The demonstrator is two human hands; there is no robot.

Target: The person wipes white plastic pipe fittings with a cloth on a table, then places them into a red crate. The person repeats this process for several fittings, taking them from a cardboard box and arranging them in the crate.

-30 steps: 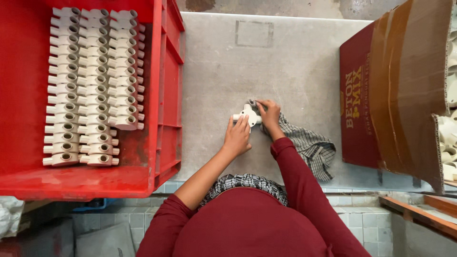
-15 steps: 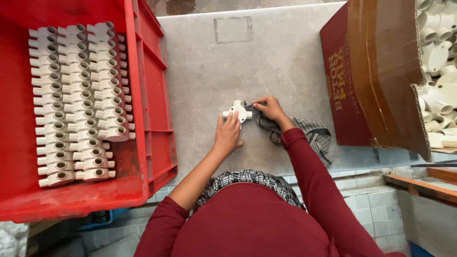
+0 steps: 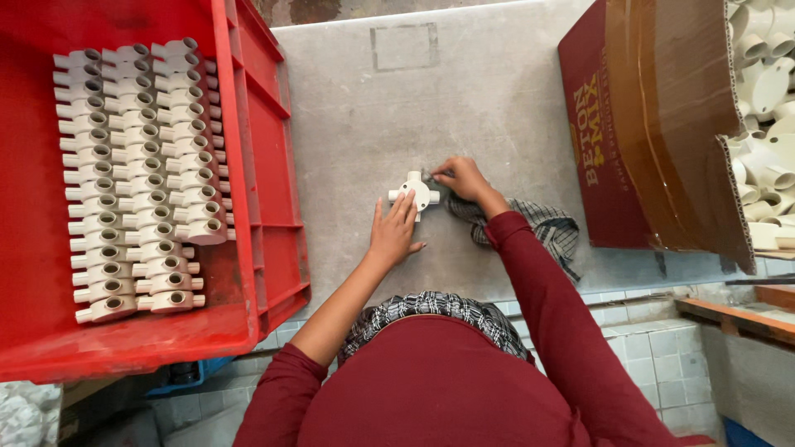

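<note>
My left hand [image 3: 396, 234] lies flat, fingers open, steadying the light, stiff plastic cross fitting [image 3: 414, 193] on the tabletop [image 3: 464, 91] while my right hand [image 3: 462, 178] pinches a checked cloth [image 3: 530, 228] against its arm.

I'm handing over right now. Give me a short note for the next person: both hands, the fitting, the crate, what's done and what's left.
Left hand: open, fingers flat against the white four-way fitting, steadying it on the grey table.
Right hand: closed on a small tool at the fitting's right side; the tool is too small to identify. Its forearm lies over a checked cloth.
Done: the red crate on the left holds neat rows of white fittings.
Left: the cardboard box on the right has more loose white parts; the fitting on the table is not yet in the crate.
</note>
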